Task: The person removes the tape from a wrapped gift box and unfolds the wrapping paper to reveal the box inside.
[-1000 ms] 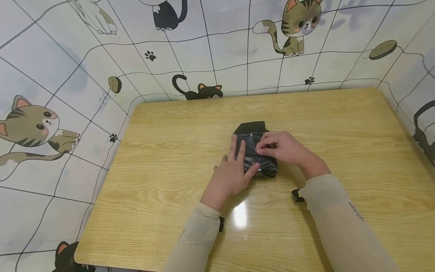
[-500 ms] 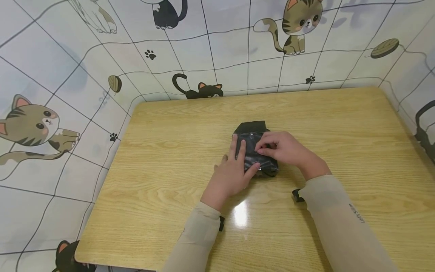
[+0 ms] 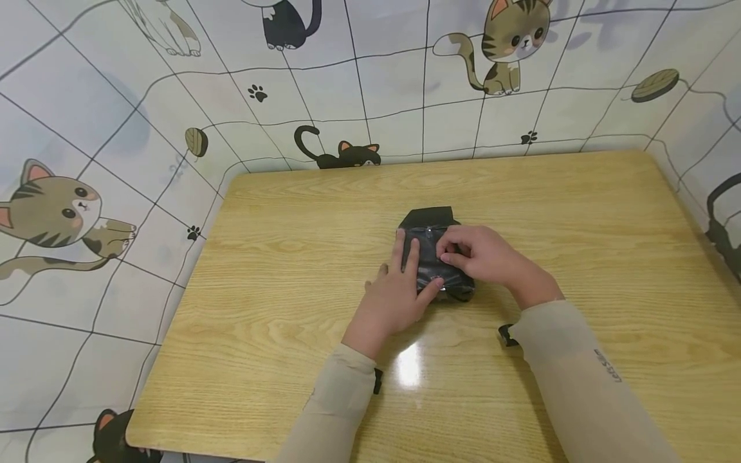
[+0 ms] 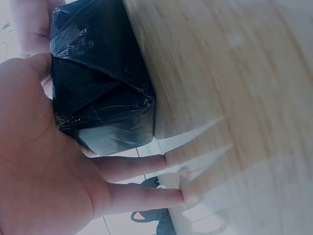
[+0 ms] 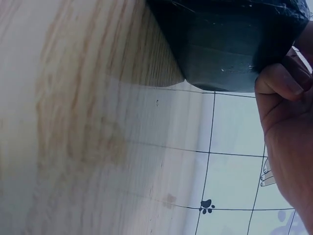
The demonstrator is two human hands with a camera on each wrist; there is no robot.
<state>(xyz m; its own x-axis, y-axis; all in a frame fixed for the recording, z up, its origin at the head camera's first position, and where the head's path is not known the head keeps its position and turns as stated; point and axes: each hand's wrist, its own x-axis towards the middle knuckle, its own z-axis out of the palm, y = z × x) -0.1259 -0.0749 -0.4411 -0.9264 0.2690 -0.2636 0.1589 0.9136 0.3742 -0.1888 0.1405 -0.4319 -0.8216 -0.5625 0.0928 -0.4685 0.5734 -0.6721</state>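
Observation:
A box-shaped package in shiny black plastic wrapping (image 3: 427, 251) lies on the wooden table, a matte black flap (image 3: 428, 217) sticking out at its far side. My left hand (image 3: 393, 299) rests on its left part, fingers spread and thumb along the near edge. In the left wrist view, folded wrapping shows on the end of the package (image 4: 102, 73), and two straight fingers reach down to the tabletop beside it. My right hand (image 3: 486, 254) has its fingers curled over the top, thumb and index finger pinching at the wrapping. The pinched bit is hidden by the fingertips.
The light wooden table (image 3: 289, 289) stands against walls covered with a cat-and-grid print (image 3: 393, 83). Small black devices sit under both sleeves, one at the left wrist (image 3: 377, 381) and one at the right wrist (image 3: 507, 334).
The left hand and the package stay in place. The right hand's fingertips shift only very slightly on top of the package.

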